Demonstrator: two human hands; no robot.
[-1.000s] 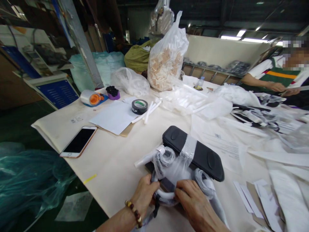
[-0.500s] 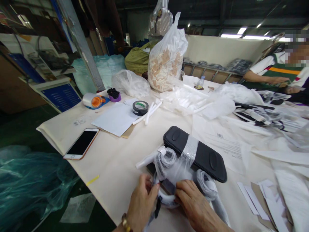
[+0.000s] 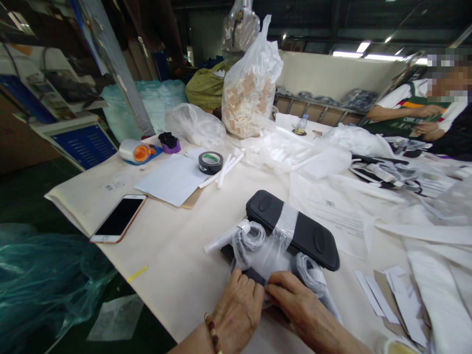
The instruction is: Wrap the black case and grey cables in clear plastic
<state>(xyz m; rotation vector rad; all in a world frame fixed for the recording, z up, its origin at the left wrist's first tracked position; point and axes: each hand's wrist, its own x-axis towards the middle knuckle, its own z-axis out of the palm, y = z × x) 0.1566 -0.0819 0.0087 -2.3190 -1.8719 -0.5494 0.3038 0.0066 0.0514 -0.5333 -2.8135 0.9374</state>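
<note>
A black padded case (image 3: pixel 295 228) lies on the cream table (image 3: pixel 177 246), with a clear plastic strip across its middle. Against its near edge sits a plastic-wrapped black bundle (image 3: pixel 258 250) with white wrapped ends. My left hand (image 3: pixel 238 307), a bead bracelet on its wrist, lies over the bundle's near side with its fingers curled onto it. My right hand (image 3: pixel 295 300) presses on the same bundle from the right, fingertips meeting those of the left. What lies under both hands is hidden.
A phone (image 3: pixel 118 218) lies near the table's left edge, by a paper sheet (image 3: pixel 171 179), a black tape roll (image 3: pixel 210 162) and white sticks (image 3: pixel 224 169). Plastic bags (image 3: pixel 250 83) stand at the back. Paper strips (image 3: pixel 398 305) lie on the right. Another person (image 3: pixel 420 118) works at the far right.
My left hand has slid right over the wrapped bundle and now covers the white curved part that showed between the hands. The right hand has barely moved.
</note>
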